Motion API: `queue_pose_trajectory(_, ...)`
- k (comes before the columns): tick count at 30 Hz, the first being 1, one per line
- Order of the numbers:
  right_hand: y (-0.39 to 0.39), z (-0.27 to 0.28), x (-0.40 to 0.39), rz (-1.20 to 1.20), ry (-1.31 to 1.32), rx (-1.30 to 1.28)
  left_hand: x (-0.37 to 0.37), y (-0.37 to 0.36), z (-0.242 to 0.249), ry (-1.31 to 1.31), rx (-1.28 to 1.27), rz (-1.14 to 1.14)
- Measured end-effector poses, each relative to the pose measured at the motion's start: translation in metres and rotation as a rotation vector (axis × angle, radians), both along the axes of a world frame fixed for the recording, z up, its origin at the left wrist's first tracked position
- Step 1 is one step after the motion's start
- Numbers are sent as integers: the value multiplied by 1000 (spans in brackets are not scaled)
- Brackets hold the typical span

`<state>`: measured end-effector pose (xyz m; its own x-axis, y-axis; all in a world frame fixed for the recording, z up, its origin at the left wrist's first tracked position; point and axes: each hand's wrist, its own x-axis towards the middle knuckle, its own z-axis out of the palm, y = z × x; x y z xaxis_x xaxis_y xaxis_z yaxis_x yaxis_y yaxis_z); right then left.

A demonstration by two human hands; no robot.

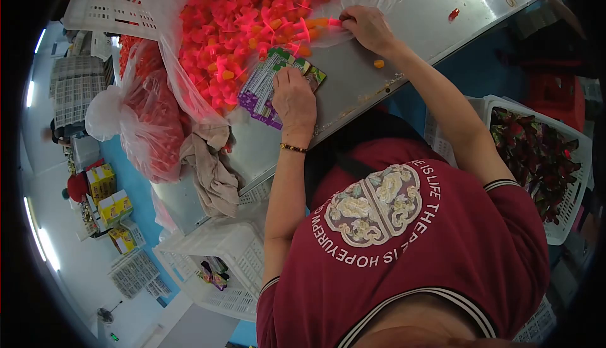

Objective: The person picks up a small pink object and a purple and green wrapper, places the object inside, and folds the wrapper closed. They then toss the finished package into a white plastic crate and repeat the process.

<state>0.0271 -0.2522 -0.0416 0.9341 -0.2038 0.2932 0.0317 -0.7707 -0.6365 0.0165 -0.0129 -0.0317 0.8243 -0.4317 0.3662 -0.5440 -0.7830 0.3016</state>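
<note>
My left hand (294,99) lies with curled fingers over a small stack of flat purple and green printed packets (255,99), at the table's near side. My right hand (369,29) reaches to the edge of the pile, its thumb and fingers closed on the end of a pink and orange plastic piece (322,23). A large heap of similar bright pink and orange pieces (233,20) spreads over clear plastic sheeting beyond both hands. One loose orange piece (379,64) rests on the metal table (353,86) below my right wrist.
A tied clear bag of red pieces (151,111) and a beige cloth (211,165) are at the left. White crates stand below left (221,253) and at right (571,190), the right one full of dark red packets. A small red piece (454,14) lies on the table.
</note>
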Motion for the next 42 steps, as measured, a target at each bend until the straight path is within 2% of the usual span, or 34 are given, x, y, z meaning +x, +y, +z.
queue_pose_trajectory(2, 13, 11, -18, -29, -14, 54, 1, 5, -1, 15, -82, 25)
queue_pose_trajectory(4, 29, 19, -32, -30, 111, 393, -1, 8, 2, 97, -235, 48)
queue_pose_trajectory(5, 38, 24, -36, -26, 112, 394, -1, 8, 3, 98, -234, 53)
queue_pose_trajectory(7, 58, 33, -40, -13, 187, 653, -3, 7, 5, 131, -248, 79)
queue_pose_trajectory(11, 80, 25, -40, 28, 128, 612, -2, 11, 1, 140, -326, 96)
queue_pose_trajectory(13, 80, 20, -44, 76, 51, 412, 0, 13, -1, 214, -432, 142)
queue_pose_trajectory(17, 72, 17, -49, 132, 39, 299, 0, 13, -2, 313, -524, 185)
queue_pose_trajectory(19, 70, 16, -47, 172, 1, 96, -1, 14, -3, 239, -551, 123)
queue_pose_trajectory(23, 67, 36, -44, 227, -61, -44, -1, 15, 0, 176, -576, 36)
queue_pose_trajectory(25, 67, 42, -42, 295, -40, -142, -2, 16, 2, 93, -485, -26)
queue_pose_trajectory(35, 76, 46, -43, 294, 12, -118, -6, 18, 5, 39, -530, -88)
queue_pose_trajectory(37, 75, 37, -42, 327, -163, -199, -6, 19, 7, 91, -585, -81)
queue_pose_trajectory(38, 72, 35, -40, 327, -162, -199, -7, 19, 7, 92, -586, -82)
queue_pose_trajectory(40, 68, 31, -36, 241, 8, 48, -8, 19, 9, 105, -576, -117)
queue_pose_trajectory(41, 67, 35, -37, 240, 8, 48, -9, 19, 10, 105, -575, -118)
queue_pose_trajectory(42, 65, 43, -37, 242, 117, 157, -10, 19, 13, 101, -569, -131)
